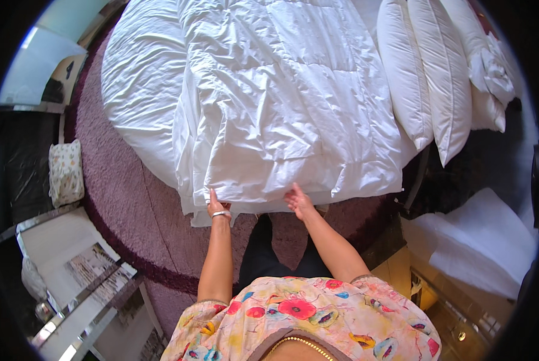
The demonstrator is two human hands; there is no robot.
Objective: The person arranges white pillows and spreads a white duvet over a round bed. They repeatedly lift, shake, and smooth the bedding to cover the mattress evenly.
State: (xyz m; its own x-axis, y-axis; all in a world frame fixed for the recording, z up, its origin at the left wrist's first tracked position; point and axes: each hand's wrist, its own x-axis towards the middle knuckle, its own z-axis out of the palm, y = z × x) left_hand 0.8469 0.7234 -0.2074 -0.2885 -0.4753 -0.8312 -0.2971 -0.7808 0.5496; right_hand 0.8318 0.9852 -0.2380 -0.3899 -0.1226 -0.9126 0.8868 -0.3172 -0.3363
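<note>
A white quilted duvet (269, 113) lies rumpled over the bed, its near edge hanging down in front of me. My left hand (218, 207), with a silver bangle at the wrist, grips the near left part of that edge, thumb on top and fingers underneath. My right hand (299, 202) is at the middle of the same edge, its fingers slightly spread and curled; whether it pinches the fabric cannot be told. Beneath the duvet, a wrinkled white sheet (138, 81) covers the rounded left side of the bed.
White pillows (447, 76) stand on edge at the bed's right. A purple rug (116, 158) surrounds the bed. On the left are a patterned fabric bundle (66, 173) and mirrored-edge furniture (84, 270). White cloth or sheeting (481, 239) lies at the lower right.
</note>
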